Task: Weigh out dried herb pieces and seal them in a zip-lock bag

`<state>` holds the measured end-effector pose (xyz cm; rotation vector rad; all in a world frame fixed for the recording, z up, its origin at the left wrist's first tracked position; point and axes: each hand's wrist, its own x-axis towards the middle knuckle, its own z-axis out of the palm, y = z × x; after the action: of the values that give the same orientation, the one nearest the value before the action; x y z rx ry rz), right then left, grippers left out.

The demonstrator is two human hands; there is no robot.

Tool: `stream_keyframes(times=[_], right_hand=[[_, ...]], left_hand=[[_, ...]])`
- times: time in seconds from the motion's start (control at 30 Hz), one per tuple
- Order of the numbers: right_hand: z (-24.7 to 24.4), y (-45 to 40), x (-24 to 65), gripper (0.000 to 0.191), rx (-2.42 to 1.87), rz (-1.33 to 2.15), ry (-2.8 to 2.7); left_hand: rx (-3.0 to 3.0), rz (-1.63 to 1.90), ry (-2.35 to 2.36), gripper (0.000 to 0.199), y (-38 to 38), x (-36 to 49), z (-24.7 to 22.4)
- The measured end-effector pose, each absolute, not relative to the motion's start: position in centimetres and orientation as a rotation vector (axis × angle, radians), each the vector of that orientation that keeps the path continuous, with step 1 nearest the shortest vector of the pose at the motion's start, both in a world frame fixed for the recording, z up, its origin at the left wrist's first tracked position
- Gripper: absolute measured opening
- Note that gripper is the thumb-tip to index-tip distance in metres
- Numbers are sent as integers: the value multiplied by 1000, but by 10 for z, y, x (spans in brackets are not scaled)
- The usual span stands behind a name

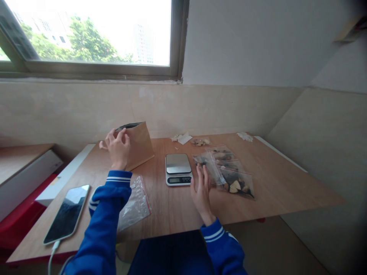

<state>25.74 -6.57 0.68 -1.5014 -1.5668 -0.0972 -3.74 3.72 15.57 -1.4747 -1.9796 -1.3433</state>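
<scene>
A brown kraft paper bag (pixel 139 147) with a dark inside stands at the back left, its mouth gaping. My left hand (pixel 116 149) is at its top left edge, fingers bent and gripping the rim; the fingertips are partly hidden. My right hand (pixel 202 191) reaches over the table, fingers stretched out and holding nothing. Its fingertips are by a clear zip bag (pixel 208 162) of dark and pale dried pieces; whether they touch it I cannot tell. Farther right, several similar filled zip bags (pixel 233 181) overlap. Between my hands sits a digital kitchen scale (pixel 178 164) with a bare metal plate.
An empty-looking zip bag (pixel 134 208) lies under my left forearm. A phone (pixel 67 214) with a charging cable (pixel 54 250) is at the left edge. Another small filled bag (pixel 200 142) and crumpled paper (pixel 183 138) lie along the wall on the wooden table (pixel 286 191).
</scene>
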Motion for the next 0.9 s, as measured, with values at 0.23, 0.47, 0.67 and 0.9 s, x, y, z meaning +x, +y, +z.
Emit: stream_keyframes(times=[0.23, 0.47, 0.67, 0.9], right_hand=[[70, -95, 187, 52, -1015, 158, -1948], [78, -84, 152, 49, -945, 27, -2165], [56, -76, 148, 48, -1088, -82, -2218], [45, -72, 139, 48, -1057, -93, -2293]], left_hand=[[-1541, -1529, -1880, 28, -29, -2, 135], [-1924, -1311, -1931, 23, -73, 12, 106], [-2142, -1158, -1806, 29, -78, 2, 98], [-2057, -1389, -1887, 27, -67, -16, 94]])
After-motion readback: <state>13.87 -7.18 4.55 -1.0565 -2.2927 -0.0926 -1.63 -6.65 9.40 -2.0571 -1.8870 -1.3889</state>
